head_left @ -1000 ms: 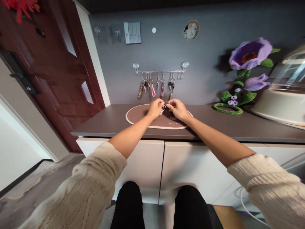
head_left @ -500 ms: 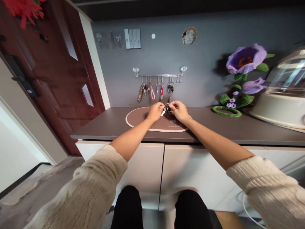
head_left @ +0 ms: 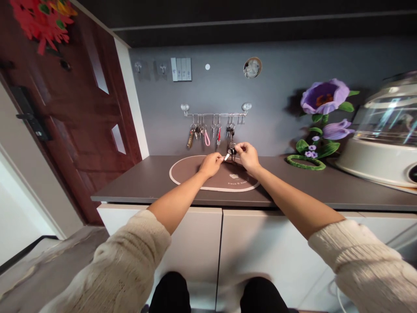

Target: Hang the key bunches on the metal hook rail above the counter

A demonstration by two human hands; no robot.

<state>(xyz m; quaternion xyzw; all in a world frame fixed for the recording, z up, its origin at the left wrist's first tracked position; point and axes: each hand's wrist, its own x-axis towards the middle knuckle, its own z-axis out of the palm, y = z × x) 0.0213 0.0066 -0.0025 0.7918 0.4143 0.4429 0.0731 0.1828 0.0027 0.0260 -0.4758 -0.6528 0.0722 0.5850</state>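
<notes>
Over the mat, my right hand (head_left: 248,157) pinches a metal key ring (head_left: 233,145) between thumb and fingers. Several dark-headed keys (head_left: 231,152) hang from it. From the bunch a bright, pale key blade (head_left: 227,157) slants down to the left. My left hand (head_left: 211,165) is closed, thumb and finger pinched at the tip of that blade. Behind, on the wall, a clear hook rail (head_left: 216,114) carries several key bunches, among them a brown key fob (head_left: 190,138), a pink strap (head_left: 206,137) and a red-and-grey piece (head_left: 219,135).
A brown oval mat (head_left: 185,171) with a pale rim lies on the dark counter (head_left: 130,180). To the right stand a purple plush flower (head_left: 325,98) on a green ring base and a white appliance with a clear cover (head_left: 374,152). A dark red door (head_left: 78,108) is at left.
My hands have moved slightly apart. The right one now holds the ring a bit higher, and the left pinches lower at the blade's end. The view has tilted up a little.
</notes>
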